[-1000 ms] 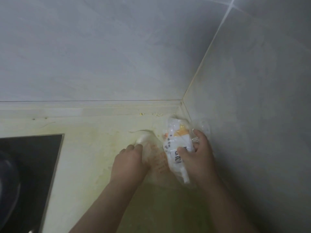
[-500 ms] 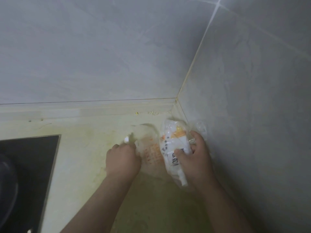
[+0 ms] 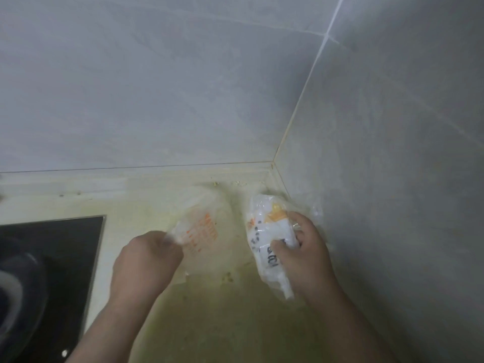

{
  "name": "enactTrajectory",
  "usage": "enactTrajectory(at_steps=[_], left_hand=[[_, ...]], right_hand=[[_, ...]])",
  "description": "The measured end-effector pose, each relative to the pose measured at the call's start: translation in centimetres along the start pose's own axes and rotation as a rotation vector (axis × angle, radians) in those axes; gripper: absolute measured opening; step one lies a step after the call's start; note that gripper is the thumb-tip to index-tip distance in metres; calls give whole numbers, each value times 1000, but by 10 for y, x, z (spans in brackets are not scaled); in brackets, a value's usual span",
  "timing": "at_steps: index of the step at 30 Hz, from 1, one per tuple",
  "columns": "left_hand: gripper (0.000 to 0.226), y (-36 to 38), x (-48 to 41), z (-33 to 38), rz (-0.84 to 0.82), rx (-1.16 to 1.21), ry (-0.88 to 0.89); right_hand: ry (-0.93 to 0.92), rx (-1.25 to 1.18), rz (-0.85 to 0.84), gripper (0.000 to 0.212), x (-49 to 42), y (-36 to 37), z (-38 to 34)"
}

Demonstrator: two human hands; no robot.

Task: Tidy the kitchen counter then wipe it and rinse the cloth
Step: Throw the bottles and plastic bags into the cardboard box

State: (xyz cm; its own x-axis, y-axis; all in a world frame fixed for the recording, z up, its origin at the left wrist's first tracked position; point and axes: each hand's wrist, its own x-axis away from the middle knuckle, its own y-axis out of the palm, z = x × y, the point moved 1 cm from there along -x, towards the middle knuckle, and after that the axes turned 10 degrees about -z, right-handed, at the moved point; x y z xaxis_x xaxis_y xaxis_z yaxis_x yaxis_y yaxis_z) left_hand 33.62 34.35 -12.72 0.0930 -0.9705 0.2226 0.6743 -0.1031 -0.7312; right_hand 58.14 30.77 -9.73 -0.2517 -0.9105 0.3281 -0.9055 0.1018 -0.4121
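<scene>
In the corner of the pale, stained counter (image 3: 136, 205), my right hand (image 3: 306, 250) grips a white plastic packet (image 3: 264, 231) with orange and dark print, lying tilted against the right wall. My left hand (image 3: 146, 258) is closed on the edge of a thin clear plastic bag (image 3: 201, 231) with orange print, which lies spread on the counter between the two hands. The bag looks blurred. Small yellowish crumbs (image 3: 227, 277) lie on the counter near both bags.
A black glass hob (image 3: 65, 247) sits at the left with a glass lid (image 3: 15, 297) on it. Grey tiled walls (image 3: 157, 87) close the counter at the back and right. More crumbs (image 3: 239, 183) lie along the back ledge.
My left hand has pulled the clear bag leftward, away from the white packet, and a gap has opened between them. My right hand still holds the packet in the corner.
</scene>
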Motion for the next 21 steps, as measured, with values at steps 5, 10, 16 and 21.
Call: enactTrajectory(at_steps=[5,10,16,21], left_hand=[[28,-50,37,-20,56,82,-54],[16,-86,70,-44,80,131,-138],[17,-109,110,-58,64,140,-165],[13,-124,151,-67,94,114,-149]], right_hand=[[-7,46,26,54,29,-10,-19],[-25,130,74,51,63,-25,-34],[-20,99,82,48,101,-30,-40],[-73,61,18,49,135,-19,-44]])
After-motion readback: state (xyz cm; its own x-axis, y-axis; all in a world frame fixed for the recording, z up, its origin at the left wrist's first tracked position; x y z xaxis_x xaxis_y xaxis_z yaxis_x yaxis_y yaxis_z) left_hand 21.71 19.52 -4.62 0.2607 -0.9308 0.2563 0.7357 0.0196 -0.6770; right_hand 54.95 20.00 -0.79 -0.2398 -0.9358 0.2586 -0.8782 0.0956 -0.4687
